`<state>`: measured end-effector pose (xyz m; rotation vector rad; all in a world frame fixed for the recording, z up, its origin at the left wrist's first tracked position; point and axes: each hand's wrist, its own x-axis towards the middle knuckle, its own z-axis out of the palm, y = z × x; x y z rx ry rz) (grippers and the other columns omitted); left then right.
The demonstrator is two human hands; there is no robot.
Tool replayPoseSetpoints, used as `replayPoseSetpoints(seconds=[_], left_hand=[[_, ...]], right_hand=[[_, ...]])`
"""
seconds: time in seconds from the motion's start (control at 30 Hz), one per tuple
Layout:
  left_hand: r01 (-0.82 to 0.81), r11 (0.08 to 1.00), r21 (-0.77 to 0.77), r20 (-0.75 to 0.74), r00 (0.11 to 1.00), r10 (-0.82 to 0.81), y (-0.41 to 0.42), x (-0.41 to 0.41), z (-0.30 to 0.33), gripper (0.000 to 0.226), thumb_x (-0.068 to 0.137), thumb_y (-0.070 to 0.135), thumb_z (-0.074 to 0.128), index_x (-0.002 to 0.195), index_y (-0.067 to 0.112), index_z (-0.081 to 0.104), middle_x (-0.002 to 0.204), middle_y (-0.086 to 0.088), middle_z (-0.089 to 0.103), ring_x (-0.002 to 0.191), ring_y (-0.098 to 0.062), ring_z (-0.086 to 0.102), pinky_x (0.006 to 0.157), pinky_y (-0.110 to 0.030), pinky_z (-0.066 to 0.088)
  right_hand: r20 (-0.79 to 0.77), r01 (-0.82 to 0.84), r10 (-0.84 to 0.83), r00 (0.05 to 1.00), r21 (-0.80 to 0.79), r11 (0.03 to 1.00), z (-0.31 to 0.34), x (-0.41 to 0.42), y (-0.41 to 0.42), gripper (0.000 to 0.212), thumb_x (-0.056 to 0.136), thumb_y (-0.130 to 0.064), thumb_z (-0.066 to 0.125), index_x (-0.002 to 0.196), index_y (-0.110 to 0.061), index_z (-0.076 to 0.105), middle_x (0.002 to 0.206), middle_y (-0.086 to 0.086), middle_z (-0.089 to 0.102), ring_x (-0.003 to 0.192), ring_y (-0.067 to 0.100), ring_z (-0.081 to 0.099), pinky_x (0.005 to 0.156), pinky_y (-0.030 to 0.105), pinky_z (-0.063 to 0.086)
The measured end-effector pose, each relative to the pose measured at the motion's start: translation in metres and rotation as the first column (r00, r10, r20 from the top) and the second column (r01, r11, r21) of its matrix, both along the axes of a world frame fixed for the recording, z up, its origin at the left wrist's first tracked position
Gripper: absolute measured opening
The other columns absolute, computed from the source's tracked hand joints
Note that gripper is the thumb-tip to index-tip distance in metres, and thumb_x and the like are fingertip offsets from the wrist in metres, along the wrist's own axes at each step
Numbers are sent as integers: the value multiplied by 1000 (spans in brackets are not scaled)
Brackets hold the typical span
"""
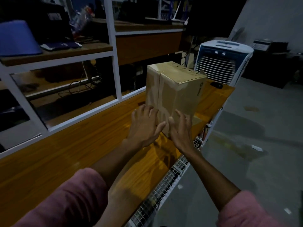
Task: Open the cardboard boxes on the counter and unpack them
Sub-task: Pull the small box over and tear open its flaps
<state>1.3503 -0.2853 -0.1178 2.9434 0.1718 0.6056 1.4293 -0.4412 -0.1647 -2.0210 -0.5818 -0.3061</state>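
A tall brown cardboard box (173, 89) stands upright on the orange wooden counter (82, 153), its near face sealed with clear tape down the middle seam. My left hand (144, 126) lies flat against the lower left of that face, fingers spread. Just right of it, my right hand (181, 128) rests with spread fingers at the box's lower near corner. Neither hand holds anything. The box's flaps look shut.
A white air cooler (224, 63) stands just behind the box. A black mouse (216, 85) lies at the counter's far end. White-framed shelves (113, 51) with a blue tub (18, 38) run along the left. A wire rack (165, 185) hangs below the counter's right edge, above grey floor.
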Motion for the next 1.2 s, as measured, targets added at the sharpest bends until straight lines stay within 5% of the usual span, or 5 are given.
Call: replayPoseSetpoints(seconds=[0.47,0.7,0.83,1.0,1.2], left_hand=[[109,994,-24,132,986,-105,-41,100,45,86,96,68,33,160,18,6,169,-8,-5,156,-27,-7,124,-52,4],[-86,973,212,191,981,45,-51,133,70,59,99,59,34,139,17,48,133,-10,50,122,-29,48,108,-52,34],[-312,928,205,291,924,247,-48,118,86,63,100,62,26,130,15,54,118,-10,58,107,-30,57,101,-55,33],[-476,864,164,283,862,421,-33,88,112,66,95,60,39,144,16,41,138,-15,48,124,-37,48,104,-63,32],[-514,837,188,-152,827,542,3,60,72,60,98,59,35,138,17,49,148,-13,45,141,-38,32,113,-65,21]], right_hand=[[-68,12,-9,998,55,998,38,73,-32,63,101,-57,40,153,-21,33,150,9,32,135,27,41,99,33,38],[-227,55,-13,974,182,982,66,150,-36,73,103,-61,28,162,-21,12,167,9,18,152,29,21,119,45,27],[-86,-83,109,990,257,963,66,153,-17,62,104,-58,28,144,-15,49,139,11,55,127,23,53,94,30,44],[167,-292,260,951,204,935,64,121,18,60,105,-54,29,108,-8,68,102,7,63,94,18,59,75,31,47],[187,-428,409,893,74,901,48,92,46,28,104,-19,54,78,-10,59,77,0,56,76,17,52,65,33,38]])
